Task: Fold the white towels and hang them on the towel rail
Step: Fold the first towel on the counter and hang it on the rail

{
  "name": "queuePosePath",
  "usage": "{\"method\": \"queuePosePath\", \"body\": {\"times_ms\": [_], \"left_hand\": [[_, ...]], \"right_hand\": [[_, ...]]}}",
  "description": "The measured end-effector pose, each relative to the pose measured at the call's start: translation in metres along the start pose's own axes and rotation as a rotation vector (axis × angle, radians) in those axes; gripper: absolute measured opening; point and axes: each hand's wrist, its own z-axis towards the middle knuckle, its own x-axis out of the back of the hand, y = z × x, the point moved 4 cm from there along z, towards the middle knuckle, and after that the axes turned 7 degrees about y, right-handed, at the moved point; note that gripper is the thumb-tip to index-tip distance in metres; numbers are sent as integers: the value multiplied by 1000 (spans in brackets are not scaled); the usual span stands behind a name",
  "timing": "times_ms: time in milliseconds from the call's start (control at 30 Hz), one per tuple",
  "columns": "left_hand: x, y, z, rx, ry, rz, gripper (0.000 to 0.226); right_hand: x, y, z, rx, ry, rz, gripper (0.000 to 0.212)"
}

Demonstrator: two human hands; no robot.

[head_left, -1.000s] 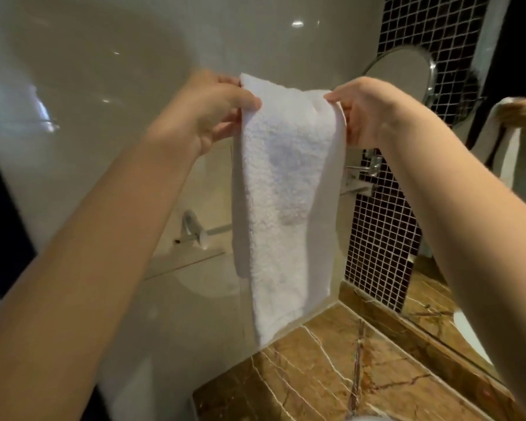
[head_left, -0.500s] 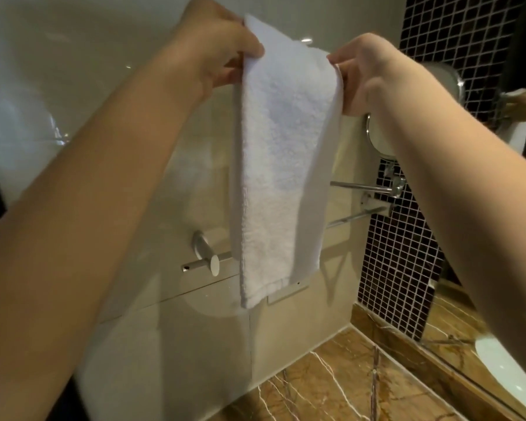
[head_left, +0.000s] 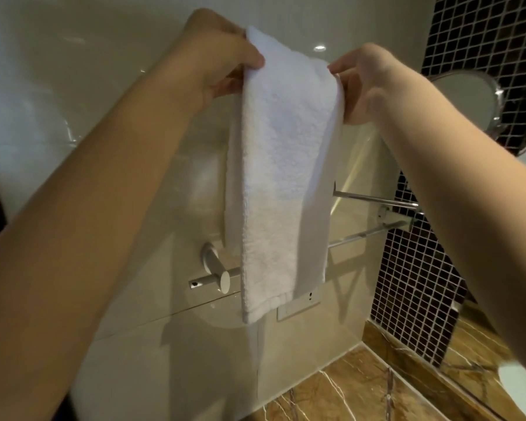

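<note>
**Towel** (head_left: 286,165): white, folded to a narrow strip, centre of frame. Long axis vertical. The top edge is held at upper centre and the hem hangs free at lower centre.

**Left hand** (head_left: 222,56): upper centre-left. Its grip pinches the top left corner, thumb in front.

**Right hand** (head_left: 365,83): upper centre-right. Its grip pinches the top right corner.

**Rail** (head_left: 365,237): chrome bar on the wall, running from a mount at centre-left to middle right, passing behind the towel's lower part. I cannot tell whether they touch.

**Relation:** the towel hangs straight down from both grips and crosses the rail roughly square. The rail lies well below the hands, and neither hand is clearly nearer. I judge the hem must go behind the bar before I lower.

**Tabletop** (head_left: 362,390): brown marble, lower right.
</note>
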Motion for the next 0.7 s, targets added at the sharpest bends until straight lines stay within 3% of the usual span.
{"method": "queuePosePath", "body": {"times_ms": [367,700], "left_hand": [[-4,-64,-45,201,-29,27,18],[0,-110,-92,390,15,64,11]], "right_hand": [[6,79,14,-126,-51,-70,36],[9,149,13,-236,-103,-211,22]]}}
